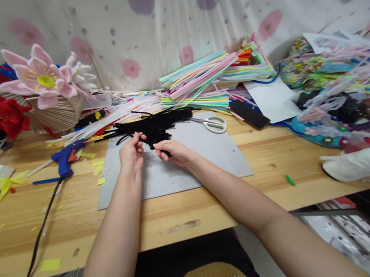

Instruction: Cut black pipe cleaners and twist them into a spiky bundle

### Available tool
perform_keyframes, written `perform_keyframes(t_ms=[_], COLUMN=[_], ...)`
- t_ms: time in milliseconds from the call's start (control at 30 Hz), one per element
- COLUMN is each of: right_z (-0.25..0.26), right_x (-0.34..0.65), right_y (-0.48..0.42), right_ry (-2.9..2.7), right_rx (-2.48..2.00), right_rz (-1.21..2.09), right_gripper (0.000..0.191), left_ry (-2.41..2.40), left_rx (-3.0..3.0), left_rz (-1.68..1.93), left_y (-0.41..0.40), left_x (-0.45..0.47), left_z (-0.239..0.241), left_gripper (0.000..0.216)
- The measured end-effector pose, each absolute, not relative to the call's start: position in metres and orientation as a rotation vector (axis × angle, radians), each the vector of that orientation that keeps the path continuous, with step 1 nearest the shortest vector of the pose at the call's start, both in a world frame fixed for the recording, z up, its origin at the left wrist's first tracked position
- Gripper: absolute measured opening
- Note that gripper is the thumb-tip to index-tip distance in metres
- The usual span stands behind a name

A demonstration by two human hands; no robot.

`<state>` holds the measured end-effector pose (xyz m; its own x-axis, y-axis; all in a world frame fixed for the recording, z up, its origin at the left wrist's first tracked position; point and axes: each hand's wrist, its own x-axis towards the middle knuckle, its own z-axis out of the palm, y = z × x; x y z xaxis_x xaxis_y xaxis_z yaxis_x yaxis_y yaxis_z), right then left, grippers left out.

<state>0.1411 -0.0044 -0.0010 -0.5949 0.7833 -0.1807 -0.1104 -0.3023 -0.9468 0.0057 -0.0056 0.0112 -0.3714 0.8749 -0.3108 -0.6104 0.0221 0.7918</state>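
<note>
A heap of black pipe cleaners (156,124) lies at the far edge of a grey cutting mat (207,158) on the wooden table. My left hand (131,154) is closed, its fingertips pinching black pipe cleaner strands at the near side of the heap. My right hand (175,152) is closed too, gripping black strands just to the right of the left hand. Both forearms reach in from the bottom of the view.
White-handled scissors (213,124) lie on the mat's far right. A blue glue gun (66,158) with a black cord sits to the left. Stacks of pastel pipe cleaners (211,77), a black phone (248,113), pink and red flowers (39,80) and yellow scraps crowd the table.
</note>
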Motion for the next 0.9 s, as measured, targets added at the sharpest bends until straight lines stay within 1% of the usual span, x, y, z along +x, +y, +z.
perform_keyframes(t_ms=[67, 200, 233, 333, 400, 533, 733, 833, 900], right_z=[-0.004, -0.01, -0.01, -0.009, -0.008, -0.008, -0.005, -0.006, -0.008], right_x=[0.14, 0.14, 0.141, 0.142, 0.143, 0.145, 0.144, 0.142, 0.141], right_y=[-0.006, -0.008, -0.007, -0.006, -0.005, -0.004, -0.004, -0.005, -0.006], right_ry=[-1.363, -1.351, -1.332, -1.27, -1.253, -1.289, -1.399, -1.375, -1.348], right_rx=[-0.875, -0.851, -0.849, -0.865, -0.86, -0.858, -0.853, -0.885, -0.918], right_rz=[1.961, 1.997, 2.008, 2.018, 2.005, 2.021, 2.002, 1.995, 1.974], right_gripper=[0.031, 0.029, 0.028, 0.025, 0.024, 0.023, 0.021, 0.02, 0.02], left_ry=[1.125, 1.12, 1.108, 1.071, 1.037, 1.031, 1.093, 1.082, 1.068], left_rx=[0.328, 0.511, 0.556, 0.616, 0.653, 0.732, 0.604, 0.58, 0.616], left_rz=[1.654, 1.719, 1.707, 1.538, 1.42, 1.443, 1.604, 1.591, 1.531], left_y=[-0.005, -0.009, -0.011, -0.017, -0.019, -0.02, -0.017, -0.016, -0.016], left_x=[0.001, -0.005, -0.004, 0.003, 0.009, 0.016, 0.017, 0.017, 0.016], left_z=[0.011, 0.009, 0.009, 0.006, 0.004, 0.001, 0.003, 0.002, 0.0], left_gripper=[0.021, 0.015, 0.016, 0.029, 0.034, 0.024, 0.016, 0.015, 0.019])
